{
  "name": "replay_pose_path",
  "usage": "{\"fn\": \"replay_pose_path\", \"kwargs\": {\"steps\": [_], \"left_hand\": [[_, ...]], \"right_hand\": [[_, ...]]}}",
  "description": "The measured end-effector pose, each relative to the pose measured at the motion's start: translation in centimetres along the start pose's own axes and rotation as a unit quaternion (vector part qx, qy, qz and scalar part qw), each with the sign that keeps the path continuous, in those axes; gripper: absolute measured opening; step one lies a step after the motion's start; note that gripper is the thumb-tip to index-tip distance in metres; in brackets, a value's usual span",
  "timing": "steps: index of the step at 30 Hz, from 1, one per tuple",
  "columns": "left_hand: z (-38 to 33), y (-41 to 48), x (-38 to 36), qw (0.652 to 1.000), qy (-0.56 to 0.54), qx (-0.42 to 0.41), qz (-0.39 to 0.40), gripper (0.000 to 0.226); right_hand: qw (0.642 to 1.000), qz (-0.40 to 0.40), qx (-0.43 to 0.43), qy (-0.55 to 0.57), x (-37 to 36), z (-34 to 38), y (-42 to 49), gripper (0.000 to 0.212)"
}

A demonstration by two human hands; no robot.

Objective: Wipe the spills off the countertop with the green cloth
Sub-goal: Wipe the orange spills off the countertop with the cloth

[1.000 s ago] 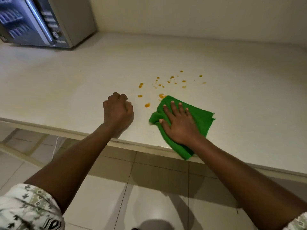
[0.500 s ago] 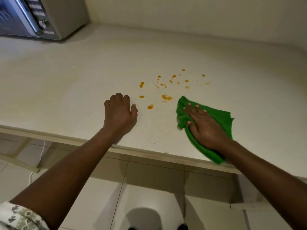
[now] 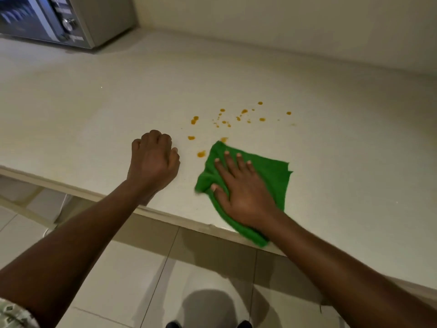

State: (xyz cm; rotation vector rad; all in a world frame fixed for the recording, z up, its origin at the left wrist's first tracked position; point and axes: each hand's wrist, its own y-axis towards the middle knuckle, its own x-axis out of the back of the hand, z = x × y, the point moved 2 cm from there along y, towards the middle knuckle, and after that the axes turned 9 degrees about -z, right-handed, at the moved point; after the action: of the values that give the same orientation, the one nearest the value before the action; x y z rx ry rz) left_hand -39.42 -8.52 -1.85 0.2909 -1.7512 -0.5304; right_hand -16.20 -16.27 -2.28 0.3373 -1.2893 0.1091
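Half a second back the crumpled green cloth (image 3: 264, 176) sat out to the right, clear of the orange droplets, with the smeared drop at the near edge of the cluster fully exposed; now I have swept it leftward again, and its far corner covers most of that smear, leaving a sliver showing just past the cloth tip. The left hand (image 3: 153, 162) has also gone from flat, fingers extended, to curled into a loose fist. Reading: this is a back-and-forth stroke working the near edge of the scatter of small orange spills (image 3: 236, 117); most of the droplets remain untouched on the pale cream table (image 3: 94, 110), so I judge the task barely begun. One larger drop (image 3: 201, 153) lies just beside the left edge of the cloth, between the two hands, not yet covered. Right hand (image 3: 238, 188): spread flat, fingers splayed wide, palm pressing down on the cloth, thumb hooked over a bunched fold at the left edge; nothing pinched, it pushes rather than grips. Left hand: knuckles folded, closed on nothing, resting on the table near the front edge, well clear of the spills, likely a brace. The near corner of the cloth overhangs the table's front edge. A grey microwave oven (image 3: 78, 17) stands at the far left, well apart.
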Motion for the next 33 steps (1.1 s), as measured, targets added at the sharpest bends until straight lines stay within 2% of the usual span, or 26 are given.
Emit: {"fn": "replay_pose_path", "kwargs": {"steps": [3, 5, 8, 10, 11, 13, 15, 17, 19, 21, 24, 30, 33], "left_hand": [[-0.1, -0.1, 0.2, 1.000, -0.003, 0.006, -0.004, 0.026], [-0.2, 0.0, 0.3, 1.000, -0.006, 0.008, 0.000, 0.029], [-0.2, 0.1, 0.3, 1.000, -0.002, 0.009, 0.006, 0.032], [-0.3, 0.1, 0.3, 1.000, -0.007, 0.009, 0.007, 0.034], [-0.3, 0.2, 0.4, 1.000, -0.011, 0.011, 0.007, 0.033], [-0.3, 0.2, 0.4, 1.000, -0.017, 0.015, 0.004, 0.032], [-0.3, 0.1, 0.4, 1.000, -0.019, 0.021, -0.004, 0.030], [-0.2, 0.0, 0.4, 0.999, -0.015, 0.027, -0.011, 0.030], [-0.1, 0.0, 0.4, 0.999, -0.017, 0.037, -0.018, 0.031], [0.1, 0.0, 0.2, 0.998, -0.025, 0.049, -0.024, 0.031], [0.3, 0.1, 0.0, 0.997, -0.034, 0.059, -0.030, 0.033], [0.6, 0.0, -0.1, 0.993, -0.044, 0.088, -0.070, 0.030], [0.7, 0.0, 0.1, 0.989, -0.055, 0.112, -0.081, 0.035]], "right_hand": [[0.999, 0.004, 0.051, 0.007, 0.8, -2.4, -3.1, 0.068], [1.000, -0.009, 0.025, -0.015, 2.3, -7.3, -2.7, 0.067], [0.991, -0.025, -0.109, -0.069, 4.2, -15.2, 1.3, 0.069], [0.973, -0.020, -0.213, -0.088, 4.5, -16.6, 4.0, 0.070], [0.967, -0.022, -0.235, -0.093, 4.2, -15.4, 4.9, 0.073], [0.976, -0.034, -0.198, -0.079, 2.6, -10.8, 5.4, 0.079], [0.995, -0.033, -0.089, -0.036, 0.5, -4.3, 3.3, 0.084], [1.000, 0.000, 0.013, -0.001, -0.9, 0.8, -0.4, 0.086], [0.998, 0.018, 0.068, 0.002, -1.3, 2.2, -2.8, 0.084], [0.996, 0.026, 0.083, -0.001, -0.9, 1.0, -2.2, 0.082], [0.998, 0.032, 0.056, -0.021, -0.8, -0.2, 3.0, 0.081], [0.998, 0.047, 0.039, -0.028, -3.2, 3.3, 16.3, 0.072], [0.996, 0.054, 0.053, -0.038, -3.5, 4.4, 18.1, 0.066]]}}
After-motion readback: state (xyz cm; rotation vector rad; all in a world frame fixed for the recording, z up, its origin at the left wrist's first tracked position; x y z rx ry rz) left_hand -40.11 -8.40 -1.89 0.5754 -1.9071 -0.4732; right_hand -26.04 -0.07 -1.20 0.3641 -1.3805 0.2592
